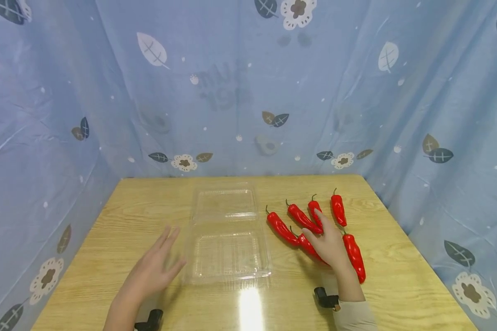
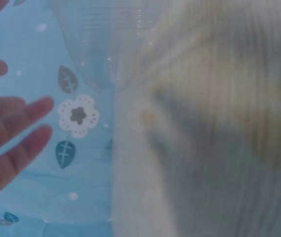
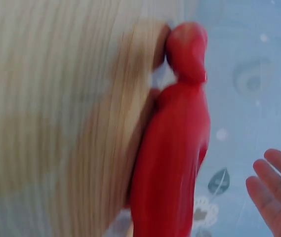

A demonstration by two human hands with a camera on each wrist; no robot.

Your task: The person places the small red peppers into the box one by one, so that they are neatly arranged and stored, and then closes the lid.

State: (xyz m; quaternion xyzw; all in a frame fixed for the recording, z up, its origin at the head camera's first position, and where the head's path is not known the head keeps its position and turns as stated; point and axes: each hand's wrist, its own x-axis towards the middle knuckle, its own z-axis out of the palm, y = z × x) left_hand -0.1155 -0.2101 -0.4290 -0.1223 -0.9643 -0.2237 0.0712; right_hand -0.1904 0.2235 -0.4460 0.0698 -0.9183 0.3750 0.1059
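Observation:
My right hand (image 1: 328,243) hovers over a group of several red chili peppers (image 1: 282,228) with green stems. Its fingers are extended and grip nothing; in the right wrist view those fingers stand apart from a large, close pepper (image 3: 172,153). The hand partly covers one pepper (image 1: 308,247). To its right lie two more, an upper pepper (image 1: 338,209) and a lower pepper (image 1: 354,257). Left of the peppers, a clear plastic clamshell box (image 1: 231,257) lies unfolded. Beside that box my left hand (image 1: 151,273) is held with fingers spread, holding nothing.
A light wood table (image 1: 107,257) carries everything. Blue patterned cloth (image 1: 231,92) hangs along its back and both sides. Dark wrist-worn devices show under each wrist, one device (image 1: 324,298) by the right sleeve.

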